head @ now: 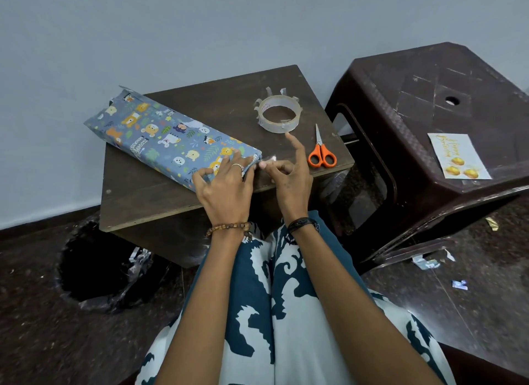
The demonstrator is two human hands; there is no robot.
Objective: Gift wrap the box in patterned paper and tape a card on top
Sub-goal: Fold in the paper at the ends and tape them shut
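Pinching a strip of tape (267, 162) at the box's (171, 138) near end on the table (160, 201), your right hand (289, 178) could let it curl and stick to itself; your left hand (226, 184) grips the folded paper there, and easing off would spring the flap open. Card (458, 157) waits well apart on the stool (429, 78); the far end looks unsealed.

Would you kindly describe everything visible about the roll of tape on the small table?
The tape roll is a wide ring of clear tape with a pale inner core that carries small print. It lies flat on the dark wooden table, hole upward, beyond the orange-handled scissors. Several short cut strips stick up from its rim like tabs. Nothing holds it; the right hand's raised forefinger points near it without touching.
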